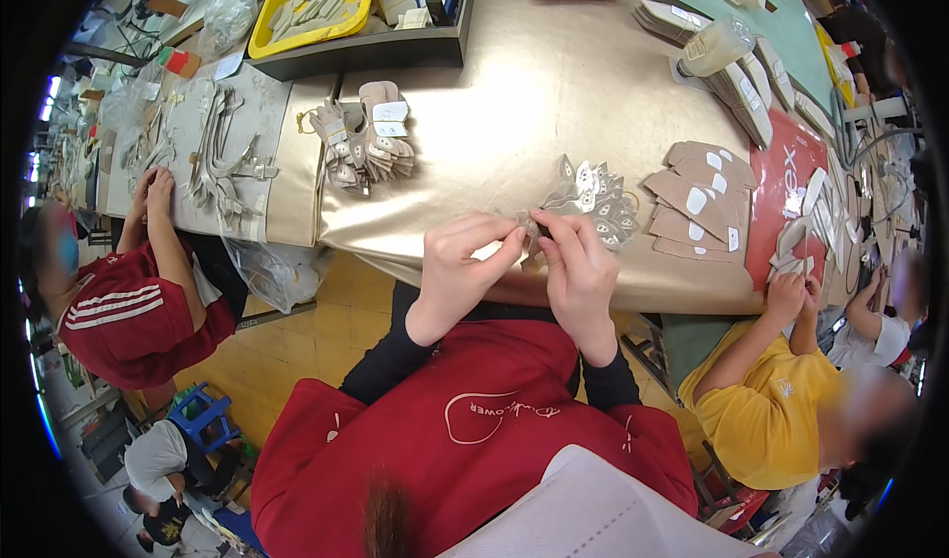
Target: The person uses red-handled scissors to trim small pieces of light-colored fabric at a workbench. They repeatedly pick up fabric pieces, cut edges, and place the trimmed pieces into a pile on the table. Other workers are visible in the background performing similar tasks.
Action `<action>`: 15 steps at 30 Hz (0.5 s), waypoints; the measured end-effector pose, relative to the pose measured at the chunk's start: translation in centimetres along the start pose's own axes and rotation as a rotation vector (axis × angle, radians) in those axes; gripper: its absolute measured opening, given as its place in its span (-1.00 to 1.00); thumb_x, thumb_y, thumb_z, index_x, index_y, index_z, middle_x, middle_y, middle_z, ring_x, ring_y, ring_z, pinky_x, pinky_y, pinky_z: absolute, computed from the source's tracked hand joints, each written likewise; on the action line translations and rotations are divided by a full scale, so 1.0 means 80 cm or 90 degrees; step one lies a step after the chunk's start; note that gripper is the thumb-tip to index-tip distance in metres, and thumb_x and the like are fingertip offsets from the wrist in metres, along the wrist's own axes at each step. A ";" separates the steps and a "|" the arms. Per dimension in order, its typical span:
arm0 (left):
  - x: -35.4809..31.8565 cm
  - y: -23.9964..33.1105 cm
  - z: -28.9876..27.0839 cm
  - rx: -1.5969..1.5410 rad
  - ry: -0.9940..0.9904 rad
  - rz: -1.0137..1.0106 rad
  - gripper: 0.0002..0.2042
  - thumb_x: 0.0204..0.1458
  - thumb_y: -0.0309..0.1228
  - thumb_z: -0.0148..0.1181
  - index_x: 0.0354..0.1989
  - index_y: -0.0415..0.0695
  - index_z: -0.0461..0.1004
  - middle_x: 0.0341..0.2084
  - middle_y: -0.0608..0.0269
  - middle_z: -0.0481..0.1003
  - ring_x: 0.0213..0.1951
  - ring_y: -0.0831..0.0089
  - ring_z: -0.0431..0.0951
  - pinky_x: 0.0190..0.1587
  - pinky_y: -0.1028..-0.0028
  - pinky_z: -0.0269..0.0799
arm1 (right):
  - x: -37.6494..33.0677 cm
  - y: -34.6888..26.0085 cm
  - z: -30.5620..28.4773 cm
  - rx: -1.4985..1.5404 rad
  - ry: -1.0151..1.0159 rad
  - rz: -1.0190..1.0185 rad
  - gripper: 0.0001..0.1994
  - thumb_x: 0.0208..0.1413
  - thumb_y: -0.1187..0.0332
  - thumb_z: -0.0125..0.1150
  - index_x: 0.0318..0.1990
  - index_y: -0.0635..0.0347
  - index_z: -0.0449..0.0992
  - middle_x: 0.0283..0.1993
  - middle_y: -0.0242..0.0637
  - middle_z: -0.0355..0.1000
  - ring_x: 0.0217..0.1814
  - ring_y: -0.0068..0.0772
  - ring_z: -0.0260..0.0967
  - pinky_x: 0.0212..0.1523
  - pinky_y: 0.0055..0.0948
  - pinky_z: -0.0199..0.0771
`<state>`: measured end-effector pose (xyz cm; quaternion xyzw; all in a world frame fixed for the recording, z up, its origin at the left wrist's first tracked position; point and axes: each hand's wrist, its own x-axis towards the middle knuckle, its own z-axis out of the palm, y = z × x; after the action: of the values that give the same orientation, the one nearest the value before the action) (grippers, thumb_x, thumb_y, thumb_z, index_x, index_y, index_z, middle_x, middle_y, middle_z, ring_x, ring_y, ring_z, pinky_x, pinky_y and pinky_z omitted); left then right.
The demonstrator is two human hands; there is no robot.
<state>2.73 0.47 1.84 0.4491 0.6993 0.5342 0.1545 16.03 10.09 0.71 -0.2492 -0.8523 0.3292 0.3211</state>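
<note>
The small grey piece (532, 244) is at the near edge of the gold-covered desk (494, 113), between the person's two hands. The left hand (465, 266) comes up from seven o'clock, its grip pinching the piece between thumb and forefinger; the right hand (578, 271) comes from five o'clock, its grip likewise closed on it at the fingertips. Fingers hide most of the outline, so I cannot tell which way the piece points or how its long axis runs. Just beside it, at two o'clock, lies a heap of grey cut pieces (598, 202) with holes. Farther off at three o'clock, brown flat pieces (707, 214) with white labels overlap, several with long axes slanting from ten to four. At ten o'clock lies a labelled bundle (381, 158), and at eleven a black tray (361, 64) holding a yellow tray (304, 44).
</note>
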 end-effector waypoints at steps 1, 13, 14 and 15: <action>-0.002 0.000 0.001 -0.040 -0.004 -0.037 -0.94 0.00 -0.56 0.28 -0.38 -0.28 0.62 -0.50 0.16 0.61 -0.46 0.40 0.61 -0.38 0.49 0.45 | -0.001 0.000 0.002 0.004 -0.002 0.006 -0.67 0.07 0.55 0.24 0.01 0.08 0.56 -0.30 -0.35 0.41 -0.50 -0.39 0.41 -0.51 -0.40 0.37; -0.017 -0.001 0.004 -0.401 -0.017 -0.323 -0.87 0.15 -0.55 0.18 -0.28 -0.35 0.63 -0.44 0.21 0.61 -0.35 0.53 0.59 -0.22 0.56 0.49 | -0.020 -0.020 0.000 0.673 0.038 0.380 -0.75 0.23 0.53 0.10 0.05 0.26 0.48 -0.24 -0.29 0.38 -0.21 -0.47 0.43 -0.30 -0.50 0.42; -0.017 -0.003 0.002 -0.394 -0.022 -0.318 -0.87 0.16 -0.54 0.19 -0.26 -0.35 0.63 -0.42 0.21 0.62 -0.33 0.54 0.60 -0.20 0.57 0.51 | -0.018 -0.018 -0.003 0.547 0.006 0.305 -0.75 0.22 0.54 0.11 0.04 0.26 0.50 -0.25 -0.29 0.39 -0.22 -0.47 0.43 -0.29 -0.51 0.44; -0.018 -0.004 0.002 -0.381 -0.025 -0.330 -0.86 0.16 -0.53 0.19 -0.24 -0.35 0.62 -0.40 0.21 0.62 -0.31 0.55 0.61 -0.19 0.57 0.53 | -0.014 -0.014 -0.008 0.421 -0.025 0.230 -0.74 0.21 0.54 0.12 0.04 0.26 0.51 -0.25 -0.28 0.41 -0.23 -0.48 0.44 -0.29 -0.51 0.45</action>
<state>3.48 -0.57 1.11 0.2029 0.6001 0.6491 0.4213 17.01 8.86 1.45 -0.2718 -0.6486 0.6424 0.3044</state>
